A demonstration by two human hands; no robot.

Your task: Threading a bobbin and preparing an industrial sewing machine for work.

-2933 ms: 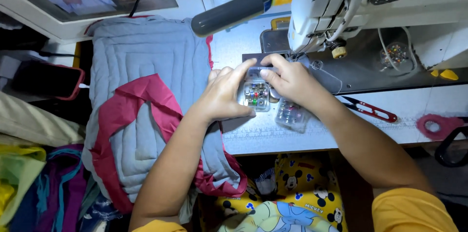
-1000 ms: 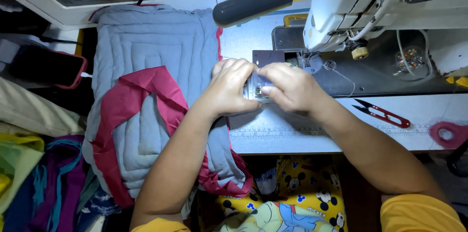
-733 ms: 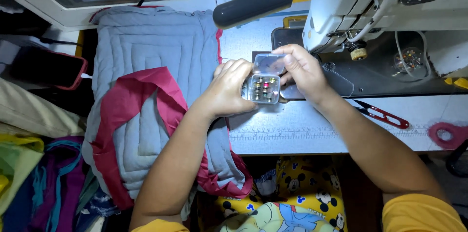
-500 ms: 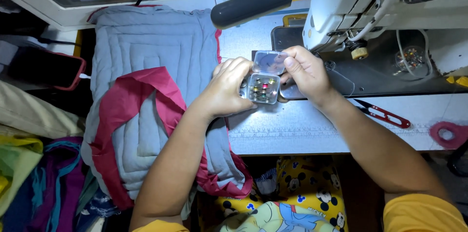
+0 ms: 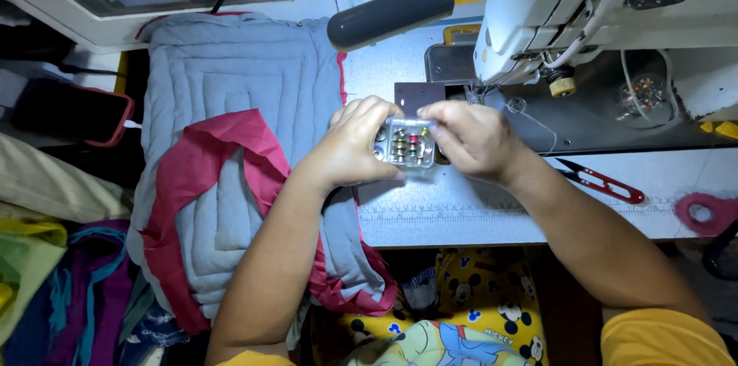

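Note:
A small clear plastic box with several coloured thread bobbins inside sits between both hands, just above the white sewing table. My left hand grips its left side. My right hand holds its right side and top edge, fingers over the lid. Just behind them stands the white sewing machine, its needle area close to my right hand.
A grey quilted pad with red binding hangs off the table's left side. Red thread snips lie to the right, a red ring-shaped item beyond them. A grey lamp head juts over the table. Piled fabrics fill the far left.
The open lid, raised by my right hand half a second ago, has come down over the bobbin box. Both hands stay on it in about the same place.

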